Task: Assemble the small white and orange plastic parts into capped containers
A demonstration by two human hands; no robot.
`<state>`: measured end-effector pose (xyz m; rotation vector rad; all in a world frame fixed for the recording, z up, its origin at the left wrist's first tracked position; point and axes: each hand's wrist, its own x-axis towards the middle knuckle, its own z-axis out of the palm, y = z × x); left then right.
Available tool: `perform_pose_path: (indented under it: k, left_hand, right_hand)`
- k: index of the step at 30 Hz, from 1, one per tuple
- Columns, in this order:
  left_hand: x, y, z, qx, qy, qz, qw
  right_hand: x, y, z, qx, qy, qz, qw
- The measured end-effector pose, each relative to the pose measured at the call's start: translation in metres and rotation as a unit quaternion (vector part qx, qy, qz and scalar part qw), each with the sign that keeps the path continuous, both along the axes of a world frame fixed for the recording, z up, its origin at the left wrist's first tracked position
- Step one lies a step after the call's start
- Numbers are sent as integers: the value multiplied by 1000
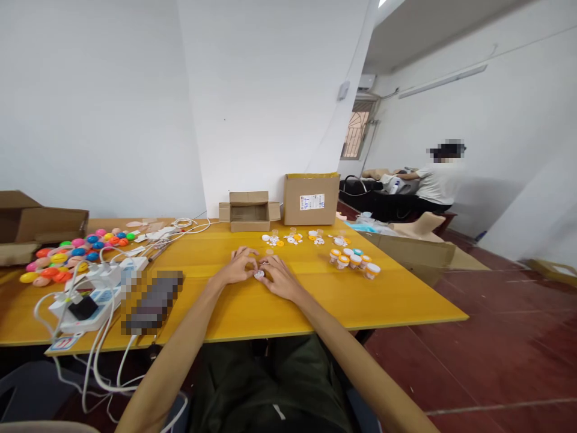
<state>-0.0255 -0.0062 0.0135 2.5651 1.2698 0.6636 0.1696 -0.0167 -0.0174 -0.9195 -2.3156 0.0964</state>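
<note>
Over the middle of the yellow table [279, 313], my left hand [237, 267] and my right hand [280, 278] meet with curled fingers. Between their fingertips is a small white disc-like piece [259, 274], gripped from both sides; its exact kind is too small to make out. Beyond my hands lie small piles of white and yellow round parts [294, 239], with little clear cups [274, 233] beside them. To the right stands a group of small lidded jars [355, 260], mostly orange and white, one with a teal lid. One white-lidded jar [372, 271] sits at the group's near right.
Left of my arms are a blurred dark phone-like object [153, 302], a power strip [97, 304] with white cables, and colourful plastic pieces [76, 252]. An open carton [250, 211] and a closed box [311, 199] stand against the wall. A person [437, 180] sits further back right.
</note>
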Motion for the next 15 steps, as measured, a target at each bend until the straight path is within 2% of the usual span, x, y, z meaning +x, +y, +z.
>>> perform_pose_path:
  k: [8,15]
  left_hand:
    - [1,-2,2,-14,-11,10,1000]
    - [-2,0,2,-10,-26,51,998]
  right_hand:
    - [1,2,-3,14,11,9,1000]
    - [2,1,-3,9,13,11,1000]
